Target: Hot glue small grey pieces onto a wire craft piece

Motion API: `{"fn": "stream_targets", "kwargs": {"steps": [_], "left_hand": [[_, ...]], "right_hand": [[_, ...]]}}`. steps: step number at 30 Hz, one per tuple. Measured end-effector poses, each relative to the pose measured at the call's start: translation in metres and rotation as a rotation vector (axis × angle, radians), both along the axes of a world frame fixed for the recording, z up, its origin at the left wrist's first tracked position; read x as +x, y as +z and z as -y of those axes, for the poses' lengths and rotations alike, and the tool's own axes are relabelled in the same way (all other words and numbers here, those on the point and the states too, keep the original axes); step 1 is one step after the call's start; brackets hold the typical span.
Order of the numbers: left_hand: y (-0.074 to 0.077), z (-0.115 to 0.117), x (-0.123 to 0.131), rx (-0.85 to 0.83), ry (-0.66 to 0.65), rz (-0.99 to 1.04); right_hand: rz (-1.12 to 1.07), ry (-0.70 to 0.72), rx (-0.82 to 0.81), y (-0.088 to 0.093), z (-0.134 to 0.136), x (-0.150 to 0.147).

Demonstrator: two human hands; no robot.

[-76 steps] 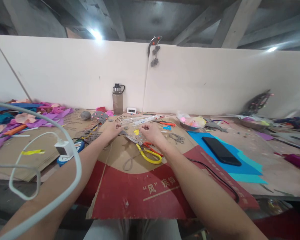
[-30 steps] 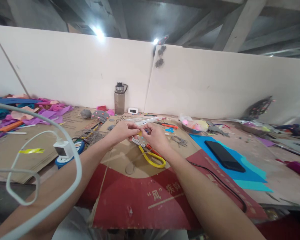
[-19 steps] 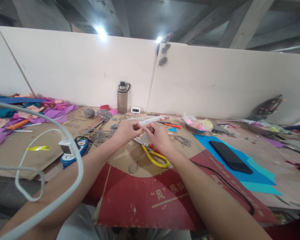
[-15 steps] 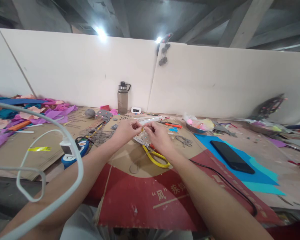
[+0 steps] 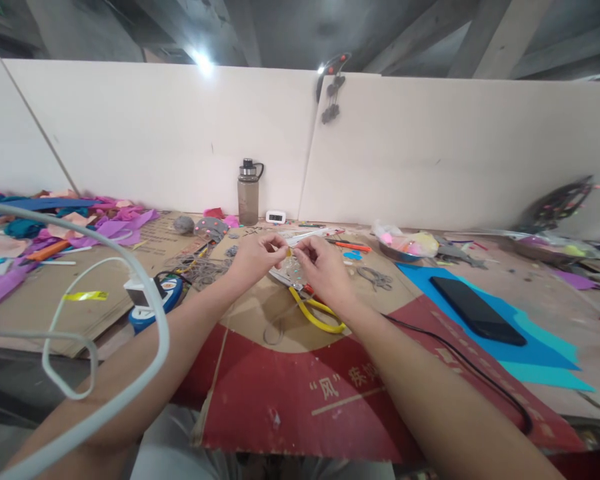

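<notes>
My left hand and my right hand meet above the cardboard, each with thumb and forefinger pinched together. Between the fingertips shows a tiny yellowish piece, too small to name; both hands seem to hold it. Just below my right hand lies a pair of yellow-handled pliers, its head partly hidden. A thin grey loop of cord or wire rests to the left of the handles. Under the hands is a clear tray or bag with small bits, mostly covered.
A red and brown cardboard sheet covers the work area. White cable loops across the left foreground. Around stand a bottle, a small clock, a phone on blue sheets, a bowl, and grey cord bundles.
The view has shifted slightly, so the table objects appear a little further right. My hands stay pinched close together, with the yellowish piece now easier to see between them.
</notes>
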State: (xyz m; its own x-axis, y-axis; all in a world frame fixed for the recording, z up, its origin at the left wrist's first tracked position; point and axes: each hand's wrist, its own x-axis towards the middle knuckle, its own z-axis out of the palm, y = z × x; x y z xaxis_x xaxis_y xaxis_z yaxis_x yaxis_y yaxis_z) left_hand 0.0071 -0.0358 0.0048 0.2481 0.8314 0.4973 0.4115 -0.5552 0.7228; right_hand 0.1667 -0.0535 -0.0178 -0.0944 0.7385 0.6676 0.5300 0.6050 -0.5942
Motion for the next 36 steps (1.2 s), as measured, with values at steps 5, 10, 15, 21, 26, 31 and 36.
{"fn": "stream_targets", "kwargs": {"steps": [5, 10, 15, 21, 26, 31, 36], "left_hand": [[0.001, 0.001, -0.001, -0.024, -0.010, 0.114], [-0.003, -0.002, 0.002, -0.093, -0.050, 0.291], [-0.011, -0.007, 0.005, -0.154, -0.120, 0.443], [-0.013, -0.008, 0.010, -0.238, -0.134, 0.629], [-0.009, -0.020, -0.003, -0.195, -0.015, 0.782], [-0.001, -0.038, -0.026, -0.254, 0.064, 1.028], [0.006, -0.044, -0.035, -0.439, 0.034, 1.108]], "right_hand": [[-0.039, -0.003, -0.033, -0.001, 0.001, -0.001], [-0.039, -0.030, -0.047, 0.001, 0.003, -0.003], [-0.089, 0.033, -0.124, 0.000, 0.005, -0.008], [-0.109, 0.035, -0.181, -0.003, 0.003, -0.009], [-0.021, 0.097, -0.164, -0.004, 0.005, -0.010], [0.256, 0.282, -0.062, 0.001, 0.023, -0.020], [0.615, 0.615, -0.004, 0.010, 0.047, -0.028]]}}
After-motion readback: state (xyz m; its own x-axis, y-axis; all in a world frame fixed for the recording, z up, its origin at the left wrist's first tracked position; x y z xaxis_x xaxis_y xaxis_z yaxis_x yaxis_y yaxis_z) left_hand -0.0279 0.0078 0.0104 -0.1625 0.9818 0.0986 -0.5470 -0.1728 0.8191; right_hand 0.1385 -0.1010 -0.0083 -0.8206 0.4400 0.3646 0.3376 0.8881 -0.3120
